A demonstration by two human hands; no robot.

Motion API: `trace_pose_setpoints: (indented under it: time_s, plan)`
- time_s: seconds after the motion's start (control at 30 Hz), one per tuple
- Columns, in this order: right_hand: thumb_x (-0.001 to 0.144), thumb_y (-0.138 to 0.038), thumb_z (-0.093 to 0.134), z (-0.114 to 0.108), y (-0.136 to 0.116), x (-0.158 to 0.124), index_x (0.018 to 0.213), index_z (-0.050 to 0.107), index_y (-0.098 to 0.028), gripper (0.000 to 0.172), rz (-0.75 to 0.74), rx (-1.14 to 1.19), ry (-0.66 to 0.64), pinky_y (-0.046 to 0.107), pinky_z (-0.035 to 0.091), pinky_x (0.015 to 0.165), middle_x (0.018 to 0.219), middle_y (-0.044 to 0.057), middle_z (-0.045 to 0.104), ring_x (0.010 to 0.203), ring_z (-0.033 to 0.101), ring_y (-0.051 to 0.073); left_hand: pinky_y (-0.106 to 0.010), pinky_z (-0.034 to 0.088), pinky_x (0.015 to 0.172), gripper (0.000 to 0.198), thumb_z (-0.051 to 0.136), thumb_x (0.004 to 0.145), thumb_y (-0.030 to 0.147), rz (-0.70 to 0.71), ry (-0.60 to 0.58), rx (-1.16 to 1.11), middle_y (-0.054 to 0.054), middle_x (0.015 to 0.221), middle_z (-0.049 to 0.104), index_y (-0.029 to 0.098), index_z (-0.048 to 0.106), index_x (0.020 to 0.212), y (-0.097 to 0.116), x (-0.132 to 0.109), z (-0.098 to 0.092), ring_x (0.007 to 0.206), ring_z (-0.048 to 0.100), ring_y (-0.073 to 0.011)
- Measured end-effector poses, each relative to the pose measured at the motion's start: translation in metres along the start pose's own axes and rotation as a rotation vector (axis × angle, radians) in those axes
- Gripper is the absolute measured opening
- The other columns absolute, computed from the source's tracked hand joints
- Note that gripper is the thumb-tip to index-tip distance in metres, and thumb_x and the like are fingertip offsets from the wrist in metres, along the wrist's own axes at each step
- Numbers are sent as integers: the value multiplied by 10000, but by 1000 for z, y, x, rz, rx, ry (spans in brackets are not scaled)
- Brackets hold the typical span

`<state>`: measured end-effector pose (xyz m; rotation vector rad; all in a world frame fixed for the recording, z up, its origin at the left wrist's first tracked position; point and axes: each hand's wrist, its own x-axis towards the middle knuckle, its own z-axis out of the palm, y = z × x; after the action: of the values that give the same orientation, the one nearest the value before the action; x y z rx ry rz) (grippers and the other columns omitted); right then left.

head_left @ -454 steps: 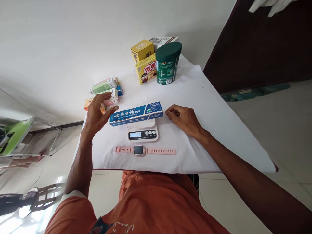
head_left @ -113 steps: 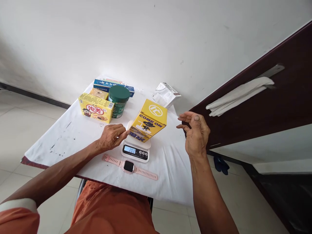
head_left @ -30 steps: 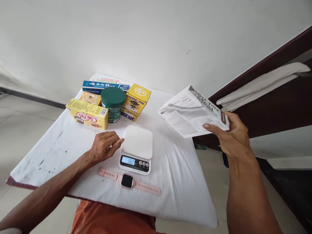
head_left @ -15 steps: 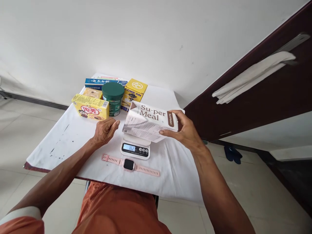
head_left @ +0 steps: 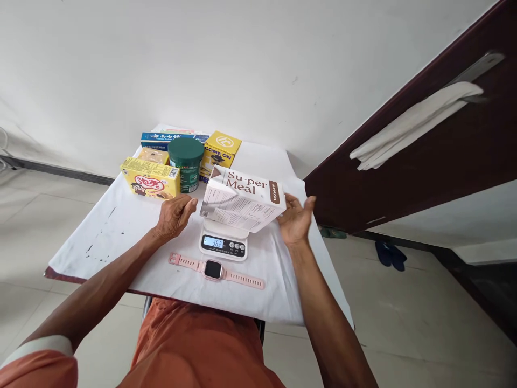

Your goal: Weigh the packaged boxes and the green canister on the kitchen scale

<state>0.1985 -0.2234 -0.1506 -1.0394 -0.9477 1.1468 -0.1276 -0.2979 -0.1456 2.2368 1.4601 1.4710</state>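
Note:
A white "Su-per Meal" box [head_left: 242, 202] lies on the small white kitchen scale [head_left: 223, 245], whose display reads 362. My right hand [head_left: 296, 217] is just right of the box, fingers spread, holding nothing and a little off its end. My left hand [head_left: 174, 214] rests on the white tablecloth [head_left: 121, 221] left of the scale, fingers loosely curled, nothing in it. A pink smartwatch [head_left: 214, 269] lies flat in front of the scale.
At the back left stand a yellow snack box [head_left: 150, 181], a green lidded cup [head_left: 186, 163], a yellow "COME ON" box [head_left: 219, 153] and a blue toothpaste box [head_left: 172, 138]. A dark brown door [head_left: 424, 145] is to the right. The table's edges are near.
My right hand brought the white box down from the right onto the scale and has let go, pulling slightly right. The left hand has stayed beside the scale.

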Motion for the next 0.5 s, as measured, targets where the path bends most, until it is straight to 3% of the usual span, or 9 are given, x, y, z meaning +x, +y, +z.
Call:
trace_pose_setpoints:
  time_s: [0.1,0.2,0.27,0.33,0.43,0.5]
  plan:
    - [765,-794,647,-2,30,0,846,651,-226,574,-2,-161,-19,300,514,586,710,7,649,689,642,185,-286,437,626,423,413,1067,443,-22,-5,-5,-14,697,593,192,606,787,2,1,-1,629,543,-139]
    - [812,-636,704,-3,38,-3,786,638,-215,427,-72,-263,-61,271,467,547,641,-27,623,593,576,139,-306,511,703,408,514,1008,559,-31,-31,-54,-61,933,648,178,631,1097,9,7,0,782,599,-171]
    - [839,-621,675,-3,37,-4,808,645,-211,413,-77,-250,-50,265,458,536,636,-30,626,573,568,130,-373,550,864,572,618,944,592,-34,-86,-84,-121,1164,635,173,546,1328,17,13,1,1014,629,-228]
    - [843,-628,664,-3,35,-4,816,644,-207,422,-66,-238,-49,262,458,531,639,-26,630,569,572,130,-466,493,1056,748,706,887,583,-63,-154,-117,-166,1363,567,188,443,1465,24,23,3,1259,563,-295]
    - [838,-642,665,-6,37,-3,773,630,-209,439,-73,-270,-60,264,462,530,638,-19,624,565,571,132,-520,391,1183,877,794,814,564,-137,-203,-247,-190,1521,466,211,400,1514,30,39,9,1435,444,-353]
    - [839,-648,660,-9,42,-2,761,629,-213,443,-85,-294,-50,271,468,533,635,-18,620,566,575,139,-511,439,1146,891,840,772,539,-187,-203,-363,-193,1501,493,205,429,1488,31,49,14,1398,492,-361]
